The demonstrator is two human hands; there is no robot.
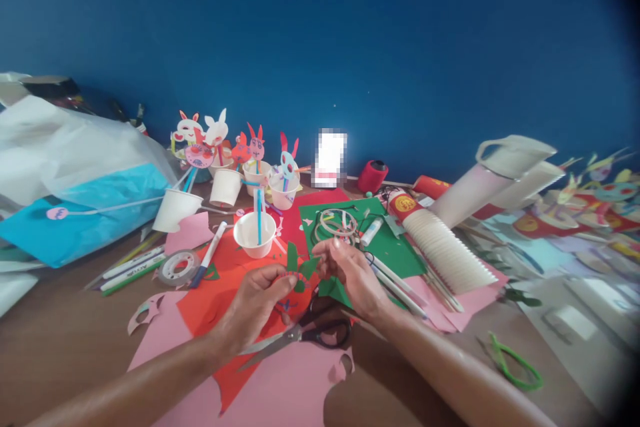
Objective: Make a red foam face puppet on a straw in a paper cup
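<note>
My left hand (pixel 263 290) is closed, pinching an orange paper face cutout (pixel 296 305) with pen-drawn features and green paper ears (pixel 292 257). Just right of the cutout, my right hand (pixel 350 270) is loosely curled with its fingers apart. Its fingertips are close to the right ear; whether they touch it I cannot tell. Below both hands, black-handled scissors (pixel 295 335) lie with their blades parted on orange paper (pixel 215 310) and pink paper (pixel 170 373). Behind my left hand stands a white paper cup (pixel 247 243) with a blue straw (pixel 259 217) in it.
Several cups with paper animal faces stand behind. A tape roll (pixel 179 268) and markers (pixel 133 265) lie left, beside a plastic bag (pixel 75 147). To the right are green paper (pixel 400 250), stacked cups (pixel 445 247), a pitcher (pixel 475 180) and a green pipe cleaner (pixel 517 363).
</note>
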